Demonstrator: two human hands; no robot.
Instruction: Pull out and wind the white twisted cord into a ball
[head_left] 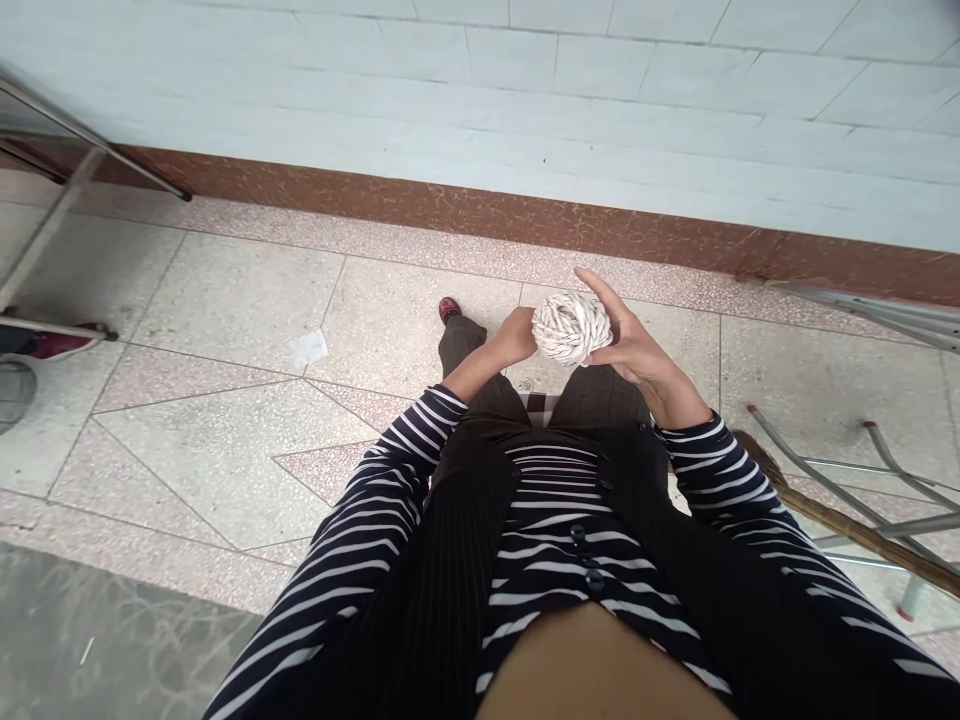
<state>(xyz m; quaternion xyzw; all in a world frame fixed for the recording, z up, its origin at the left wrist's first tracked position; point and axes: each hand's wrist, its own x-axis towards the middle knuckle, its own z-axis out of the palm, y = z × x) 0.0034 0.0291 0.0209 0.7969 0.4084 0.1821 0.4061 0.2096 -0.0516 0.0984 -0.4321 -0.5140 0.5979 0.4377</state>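
Between curled left hand [516,336] and spread right hand [639,358]: white cord ball [570,328], touching both.

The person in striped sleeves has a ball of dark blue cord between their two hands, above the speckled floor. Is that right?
Not quite: the ball of cord is whitish, not dark blue, as the head view shows. The rest is right: it is between the left hand and the right hand, above the speckled floor, and the sleeves are striped.
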